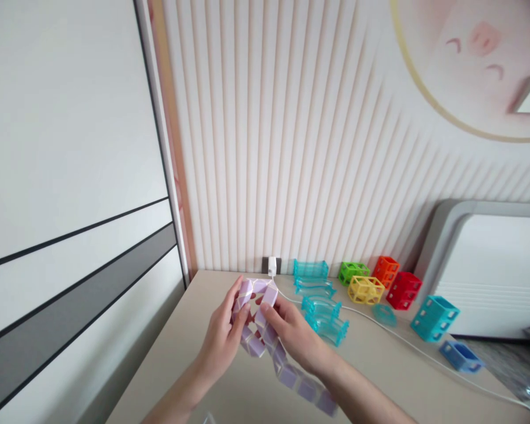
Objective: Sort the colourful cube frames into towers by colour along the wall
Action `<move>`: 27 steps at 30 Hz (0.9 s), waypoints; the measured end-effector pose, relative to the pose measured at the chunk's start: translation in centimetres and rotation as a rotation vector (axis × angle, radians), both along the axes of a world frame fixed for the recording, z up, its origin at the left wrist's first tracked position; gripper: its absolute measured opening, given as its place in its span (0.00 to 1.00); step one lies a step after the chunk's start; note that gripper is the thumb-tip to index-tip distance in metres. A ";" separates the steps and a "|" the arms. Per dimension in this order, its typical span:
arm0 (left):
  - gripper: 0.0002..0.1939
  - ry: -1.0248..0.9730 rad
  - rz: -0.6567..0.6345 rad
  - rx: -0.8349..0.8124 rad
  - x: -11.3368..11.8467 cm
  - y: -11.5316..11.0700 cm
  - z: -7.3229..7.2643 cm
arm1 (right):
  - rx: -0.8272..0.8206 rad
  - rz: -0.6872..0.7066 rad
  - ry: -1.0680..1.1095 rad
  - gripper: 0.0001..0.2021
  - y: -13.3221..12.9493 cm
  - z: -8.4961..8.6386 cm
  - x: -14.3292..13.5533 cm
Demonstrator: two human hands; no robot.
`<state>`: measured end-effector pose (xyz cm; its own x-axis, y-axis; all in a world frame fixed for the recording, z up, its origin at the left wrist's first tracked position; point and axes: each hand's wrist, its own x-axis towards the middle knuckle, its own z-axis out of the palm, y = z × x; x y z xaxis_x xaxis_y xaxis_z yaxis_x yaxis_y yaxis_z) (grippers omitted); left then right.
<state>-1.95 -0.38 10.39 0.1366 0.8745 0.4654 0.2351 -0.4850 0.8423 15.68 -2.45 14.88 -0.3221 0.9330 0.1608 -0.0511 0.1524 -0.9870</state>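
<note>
A lilac snake-cube twist puzzle (279, 353) with pale edges is held up over the table, bent into a loop at its upper end. Its straight tail hangs down to the right, partly behind my right forearm. My left hand (225, 327) is closed on the left side of the loop, thumb in front. On the loop's right side, my right hand (291, 330) grips with its thumb pressed on a segment. Some fingers of both hands are hidden behind the puzzle.
Clear teal track pieces (322, 312) lie right of my hands. Behind them stand green (353, 272), yellow (365, 290), orange (386, 272) and red (404, 290) blocks. A teal block (434, 318) and a blue block (461, 356) sit farther right. A white cable (406, 335) crosses the table (176, 335) from a plug (272, 266).
</note>
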 end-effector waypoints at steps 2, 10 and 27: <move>0.29 -0.012 -0.065 0.009 1.0 0.2 0.6 | 0.032 -0.063 -0.003 0.23 -0.6 0.9 0.8; 0.36 -0.258 -0.433 -0.235 3.0 2.8 6.3 | 0.698 -0.532 -0.937 0.07 1.4 2.3 6.5; 0.17 0.065 -0.460 -0.021 3.2 5.5 7.3 | 0.840 -0.639 -0.910 0.26 3.0 1.0 5.5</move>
